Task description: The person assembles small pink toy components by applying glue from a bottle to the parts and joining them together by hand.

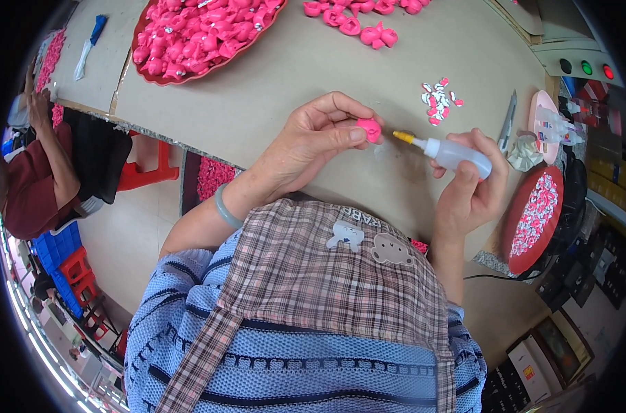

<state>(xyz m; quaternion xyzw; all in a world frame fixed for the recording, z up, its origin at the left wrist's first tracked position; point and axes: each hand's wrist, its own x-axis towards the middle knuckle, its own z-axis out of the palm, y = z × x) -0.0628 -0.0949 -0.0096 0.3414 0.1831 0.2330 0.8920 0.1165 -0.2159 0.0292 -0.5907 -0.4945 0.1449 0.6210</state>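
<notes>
Between the thumb and fingers of my left hand [320,131] is a small pink molded figure piece [371,130], held above the table. My right hand [468,180] grips a translucent squeeze bottle [457,157] with a narrow yellow tip. That tip points left at the pink piece, with a small gap between them. On the table beyond the bottle lies a loose cluster of small pink and white pieces [438,101]. What the bottle holds cannot be made out clearly.
A scalloped red tray [163,80] heaped with pink figures stands at the far left. More pink figures [368,27] lie at the back. On the right are a utility knife [509,120], a pink tray [537,113] with bottles, crumpled paper [525,153] and a red dish [518,227]. A co-worker [41,165] sits at left.
</notes>
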